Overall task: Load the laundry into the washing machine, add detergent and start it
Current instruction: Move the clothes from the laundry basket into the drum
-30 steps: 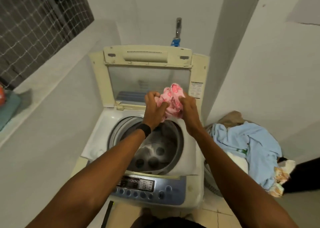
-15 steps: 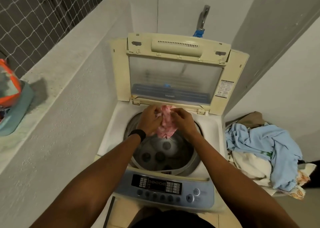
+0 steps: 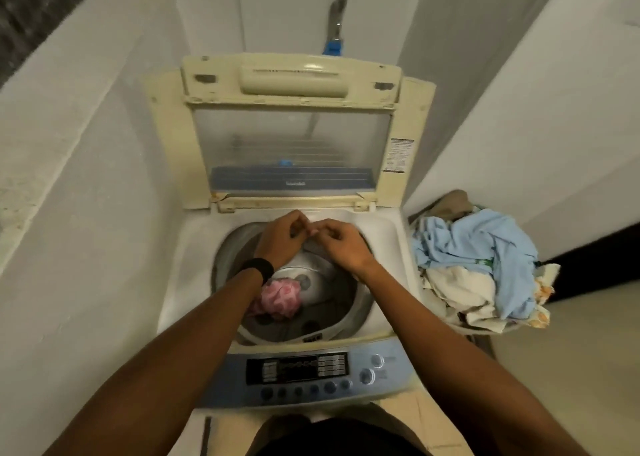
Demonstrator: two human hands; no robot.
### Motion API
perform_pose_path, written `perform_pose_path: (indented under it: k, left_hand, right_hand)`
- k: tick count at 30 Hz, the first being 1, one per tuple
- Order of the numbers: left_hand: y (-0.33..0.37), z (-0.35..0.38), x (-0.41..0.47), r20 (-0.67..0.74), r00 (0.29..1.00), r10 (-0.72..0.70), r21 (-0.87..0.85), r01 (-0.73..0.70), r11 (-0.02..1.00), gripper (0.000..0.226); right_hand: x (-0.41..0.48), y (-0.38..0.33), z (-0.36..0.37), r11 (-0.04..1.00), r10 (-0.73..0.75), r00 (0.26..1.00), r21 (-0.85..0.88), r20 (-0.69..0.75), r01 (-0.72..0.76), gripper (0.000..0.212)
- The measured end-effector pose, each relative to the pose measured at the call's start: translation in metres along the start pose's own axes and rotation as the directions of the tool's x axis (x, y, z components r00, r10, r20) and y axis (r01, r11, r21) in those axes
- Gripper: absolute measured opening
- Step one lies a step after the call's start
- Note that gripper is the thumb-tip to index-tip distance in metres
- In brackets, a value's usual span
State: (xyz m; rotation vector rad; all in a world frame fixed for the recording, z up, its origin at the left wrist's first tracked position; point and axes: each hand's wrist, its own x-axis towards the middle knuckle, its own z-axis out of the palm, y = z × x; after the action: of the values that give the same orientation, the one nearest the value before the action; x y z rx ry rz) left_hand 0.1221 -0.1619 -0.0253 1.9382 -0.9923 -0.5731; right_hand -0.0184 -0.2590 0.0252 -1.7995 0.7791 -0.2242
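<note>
Pink cloth [image 3: 280, 298] is down in the drum [image 3: 341, 300], both hands empty above it.

From my feed the left hand [image 3: 282, 239] and right hand [image 3: 341, 244] hover over the drum's back rim, fingers loosely curled, tips almost meeting, gripping nothing. My left forearm hides part of the cloth at the drum's left side. The lid [image 3: 291, 126] stands open behind, a tap [image 3: 336, 23] above it. The laundry pile [image 3: 479, 261] sits just off the washer's [image 3: 194, 275] right edge, panel [image 3: 311, 369] nearest me.
</note>
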Motion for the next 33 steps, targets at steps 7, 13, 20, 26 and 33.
perform_pose_path:
  k: [7, 13, 20, 26, 33]
  left_hand:
    - [0.061, 0.064, 0.024, 0.107, 0.987, 0.116, 0.020, -0.118, 0.993, 0.013]
    - [0.115, 0.131, 0.049, 0.153, 0.974, 0.166, -0.029, -0.163, 0.986, 0.008]
    - [0.157, 0.216, 0.072, 0.248, 0.963, 0.108, 0.042, -0.122, 0.992, 0.011]
    - [0.157, 0.268, 0.090, 0.359, 0.926, -0.116, 0.161, 0.061, 0.985, 0.048]
    - [0.169, 0.291, 0.106, 0.154, 0.974, -0.165, -0.023, 0.170, 0.985, 0.022]
  right_hand:
    - [-0.019, 0.031, -0.082, 0.999, 0.041, 0.981, 0.014, -0.188, -0.039, 0.016]
    - [-0.035, 0.067, -0.169, 0.997, 0.081, 0.940, 0.036, -0.331, -0.073, 0.019]
    - [-0.046, 0.124, -0.264, 0.983, 0.110, 0.896, -0.085, -0.430, -0.162, 0.020]
    - [-0.049, 0.162, -0.302, 0.953, 0.133, 0.932, -0.215, -0.338, -0.214, 0.024]
    - [-0.047, 0.172, -0.329, 0.932, 0.082, 0.957, -0.319, -0.278, -0.173, 0.038]
